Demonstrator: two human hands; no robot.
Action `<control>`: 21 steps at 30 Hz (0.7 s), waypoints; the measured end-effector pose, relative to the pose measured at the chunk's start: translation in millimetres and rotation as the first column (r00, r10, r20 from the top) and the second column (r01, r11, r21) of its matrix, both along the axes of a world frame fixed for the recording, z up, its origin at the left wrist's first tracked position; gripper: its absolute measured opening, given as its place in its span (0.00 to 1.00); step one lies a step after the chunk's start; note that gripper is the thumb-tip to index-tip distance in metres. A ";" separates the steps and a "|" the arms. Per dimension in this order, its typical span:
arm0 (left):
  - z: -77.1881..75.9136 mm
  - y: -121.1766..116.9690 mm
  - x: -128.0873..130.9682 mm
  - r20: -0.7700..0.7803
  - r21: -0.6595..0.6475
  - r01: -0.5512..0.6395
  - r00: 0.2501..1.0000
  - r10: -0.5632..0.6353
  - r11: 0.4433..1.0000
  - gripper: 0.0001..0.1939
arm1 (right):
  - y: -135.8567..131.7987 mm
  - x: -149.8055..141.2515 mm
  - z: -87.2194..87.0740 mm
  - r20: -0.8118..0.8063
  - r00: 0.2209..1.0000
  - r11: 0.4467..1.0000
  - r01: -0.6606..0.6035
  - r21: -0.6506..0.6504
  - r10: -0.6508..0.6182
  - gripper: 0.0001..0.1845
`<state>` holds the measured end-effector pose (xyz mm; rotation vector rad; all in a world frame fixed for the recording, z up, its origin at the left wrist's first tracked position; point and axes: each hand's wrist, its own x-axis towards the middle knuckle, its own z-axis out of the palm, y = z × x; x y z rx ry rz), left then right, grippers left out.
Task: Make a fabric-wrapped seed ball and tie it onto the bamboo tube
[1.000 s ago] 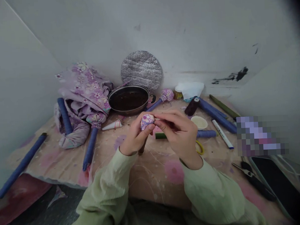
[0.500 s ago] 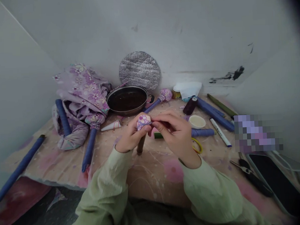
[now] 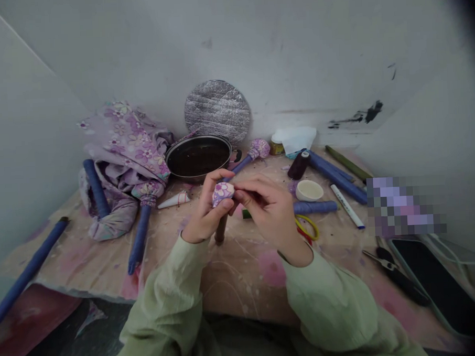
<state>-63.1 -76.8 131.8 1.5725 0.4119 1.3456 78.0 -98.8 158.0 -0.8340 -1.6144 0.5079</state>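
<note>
My left hand point(image 3: 205, 216) is wrapped round a small fabric-covered knob point(image 3: 223, 193) with a purple and white flower print. A brown stick point(image 3: 221, 231) points down from beneath it. The left thumb presses on the near side of the knob, and the left index finger is lifted over its top. My right hand point(image 3: 272, 210) is closed in a pinch at the knob's right edge. What lies between its thumb and forefinger is too small or hidden to make out.
Beyond my hands stand a dark pan point(image 3: 199, 157) and a silver disc point(image 3: 217, 113). Flowered cloth point(image 3: 121, 136) is heaped left, near blue-wrapped sticks point(image 3: 140, 240). At right are a thread spool point(image 3: 299, 165), white bowl point(image 3: 309, 190), marker point(image 3: 347, 207), scissors point(image 3: 399, 276) and phone point(image 3: 435, 285).
The left index finger has risen above the knob. Both hands sit slightly further left in view, as the whole scene has shifted a little. The right hand keeps its pinch.
</note>
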 end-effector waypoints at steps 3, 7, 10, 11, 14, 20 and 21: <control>0.9 -0.4 1.5 0.008 -0.010 -0.011 1.000 0.011 1.000 0.21 | -1.3 -2.8 -0.9 0.042 0.997 0.996 0.069 0.064 -0.072 0.06; 2.9 -1.8 3.1 0.007 -0.030 -0.090 0.996 0.090 0.995 0.21 | -4.4 -9.5 -6.2 0.079 0.980 0.963 0.162 0.215 -0.183 0.08; 3.7 -2.5 2.6 -0.018 -0.001 -0.153 0.988 0.153 0.988 0.20 | -5.3 -13.5 -10.7 0.078 0.973 0.938 0.187 0.291 -0.218 0.09; 3.3 -2.5 2.2 -0.024 0.013 -0.164 0.986 0.165 0.986 0.19 | -5.3 -14.2 -11.8 0.076 0.971 0.932 0.192 0.309 -0.225 0.09; 0.5 -2.2 0.9 -0.021 0.042 -0.181 0.983 0.182 0.983 0.19 | -4.9 -14.7 -13.4 0.092 0.966 0.907 0.191 0.376 -0.242 0.10; -3.1 -1.6 -0.8 -0.024 0.107 -0.252 0.966 0.256 0.962 0.19 | -6.3 -12.5 -12.8 0.183 0.930 0.843 0.191 0.502 -0.319 0.08; -3.0 -1.2 -1.2 -0.028 0.121 -0.258 0.964 0.263 0.958 0.18 | -6.6 -12.3 -12.5 0.192 0.927 0.840 0.187 0.508 -0.323 0.07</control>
